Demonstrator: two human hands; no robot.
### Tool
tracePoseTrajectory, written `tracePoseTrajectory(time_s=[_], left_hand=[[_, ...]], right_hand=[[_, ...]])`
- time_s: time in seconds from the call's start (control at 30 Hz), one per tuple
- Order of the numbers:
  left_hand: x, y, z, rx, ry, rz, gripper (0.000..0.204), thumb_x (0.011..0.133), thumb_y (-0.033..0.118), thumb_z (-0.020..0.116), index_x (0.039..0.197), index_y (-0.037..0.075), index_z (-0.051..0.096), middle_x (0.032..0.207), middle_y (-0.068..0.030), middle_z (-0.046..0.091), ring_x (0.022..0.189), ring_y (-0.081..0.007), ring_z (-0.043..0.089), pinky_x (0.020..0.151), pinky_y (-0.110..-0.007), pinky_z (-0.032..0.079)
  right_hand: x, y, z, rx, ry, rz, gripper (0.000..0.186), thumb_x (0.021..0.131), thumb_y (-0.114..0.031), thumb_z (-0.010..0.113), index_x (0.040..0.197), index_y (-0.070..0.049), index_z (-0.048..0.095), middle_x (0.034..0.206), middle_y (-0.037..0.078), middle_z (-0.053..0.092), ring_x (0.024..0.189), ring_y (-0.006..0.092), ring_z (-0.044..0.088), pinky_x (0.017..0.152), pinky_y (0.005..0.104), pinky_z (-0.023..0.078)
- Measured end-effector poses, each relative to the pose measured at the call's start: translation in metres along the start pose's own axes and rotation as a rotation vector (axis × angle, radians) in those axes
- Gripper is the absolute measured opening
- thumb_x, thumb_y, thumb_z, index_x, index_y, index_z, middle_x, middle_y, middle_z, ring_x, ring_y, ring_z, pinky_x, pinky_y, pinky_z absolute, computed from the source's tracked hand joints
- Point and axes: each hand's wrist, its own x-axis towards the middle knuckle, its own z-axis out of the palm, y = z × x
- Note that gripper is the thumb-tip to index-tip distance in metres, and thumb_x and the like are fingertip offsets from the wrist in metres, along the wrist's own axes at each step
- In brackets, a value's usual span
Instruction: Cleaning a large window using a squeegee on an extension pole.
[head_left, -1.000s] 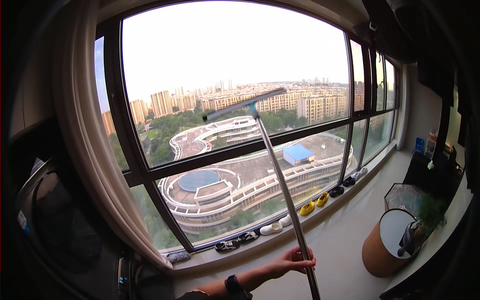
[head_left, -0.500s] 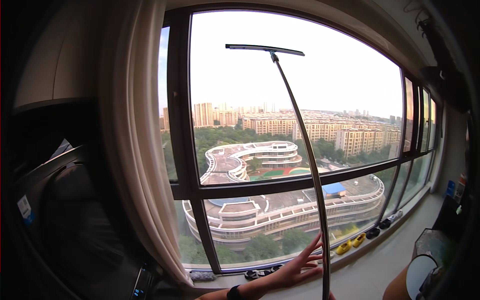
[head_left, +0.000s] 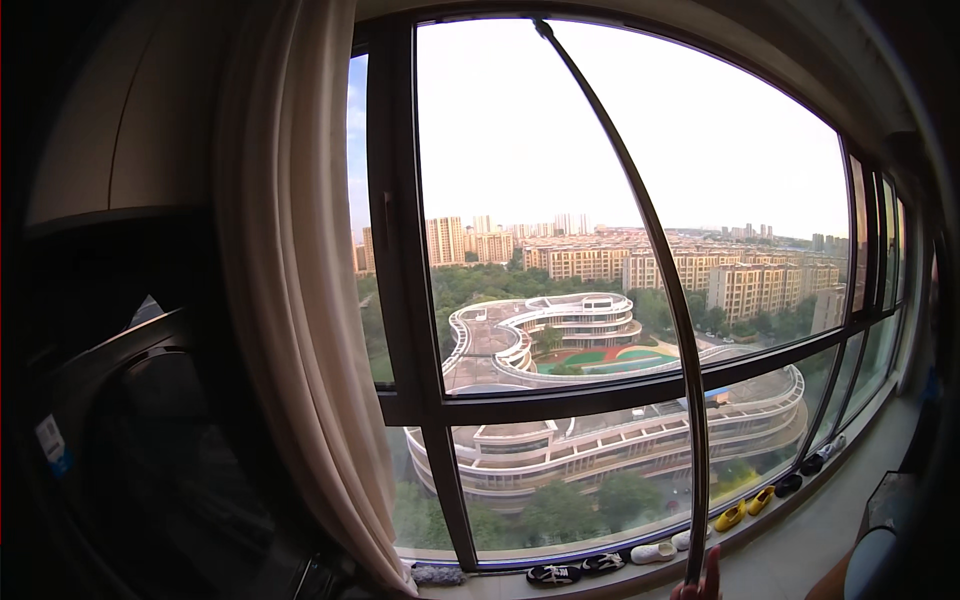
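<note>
At the lower edge, what appears to be my right hand (head_left: 700, 582) is closed round the lower part of a long-handled window squeegee (head_left: 672, 270); only some fingers show. The slim, dark metallic pole rises from this hand, leaning left and crossing in front of the large window (head_left: 620, 130). Its upper joint meets the window's top edge. The squeegee's blade can barely be told from the dark frame there. My left hand is outside the picture.
A beige curtain (head_left: 290, 250) hangs at the left, beside a black front-loading machine (head_left: 170, 430). Along the sill stand black sneakers (head_left: 553, 575), white shoes (head_left: 653, 552) and yellow shoes (head_left: 730, 516). A grey fluffy item (head_left: 438, 576) lies by the curtain's foot. Dark bars divide the window.
The squeegee has moved up the window, its blade reaching the top frame. My left hand, open beside the pole before, has left the picture. The whole view has shifted slightly.
</note>
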Motion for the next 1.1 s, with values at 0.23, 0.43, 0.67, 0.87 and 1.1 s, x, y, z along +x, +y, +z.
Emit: tracePoseTrajectory(time_s=[0.23,0.43,0.67,0.87,1.1], left_hand=[[0.015,0.018,0.013,-0.074,0.13,0.119,0.027,0.093,0.015,0.051,0.115,0.0,0.053,0.103,-0.0095,0.062,0.091,-0.0172,0.061,0.08,-0.03,0.049],[0.019,0.021,0.004,-0.104,0.3,0.172,0.025,0.093,0.012,0.051,0.113,-0.002,0.054,0.102,-0.0099,0.062,0.089,-0.0169,0.061,0.077,-0.028,0.05],[0.033,0.018,0.012,-0.162,0.403,0.117,0.022,0.092,0.011,0.052,0.11,-0.002,0.056,0.099,-0.0097,0.063,0.086,-0.0155,0.063,0.072,-0.025,0.051],[0.082,0.046,0.034,-0.139,0.212,0.027,0.033,0.096,0.018,0.048,0.124,0.001,0.047,0.115,-0.0138,0.058,0.104,-0.0194,0.058,0.091,-0.03,0.045],[0.15,0.094,0.089,-0.079,0.088,0.263,0.047,0.097,0.033,0.043,0.132,0.003,0.035,0.124,-0.0128,0.05,0.103,-0.0196,0.059,0.085,-0.029,0.045]], right_hand=[[0.093,0.0,0.019,0.979,-0.024,0.439,0.046,0.097,-0.014,0.043,0.141,-0.009,0.03,0.097,0.007,0.055,0.046,0.0025,0.031,0.038,0.0183,0.028],[0.121,0.002,0.01,1.093,-0.094,0.55,0.047,0.098,-0.021,0.042,0.143,-0.015,0.029,0.054,-0.009,0.034,0.042,0.0013,0.026,0.035,0.018,0.023],[0.065,0.055,0.035,0.864,-0.061,0.34,0.047,0.097,-0.012,0.043,0.142,-0.01,0.031,0.124,0.009,0.056,0.052,0.0043,0.036,0.043,0.0218,0.032],[-0.025,0.085,0.014,0.635,-0.179,0.414,0.046,0.091,-0.003,0.048,0.136,-0.006,0.039,0.124,0.019,0.055,0.097,0.0141,0.06,0.068,0.0236,0.045],[-0.128,0.09,-0.027,0.591,-0.148,0.457,0.04,0.092,-0.011,0.051,0.132,-0.009,0.047,0.057,0.005,0.037,0.047,0.0139,0.032,0.042,0.0307,0.031]])
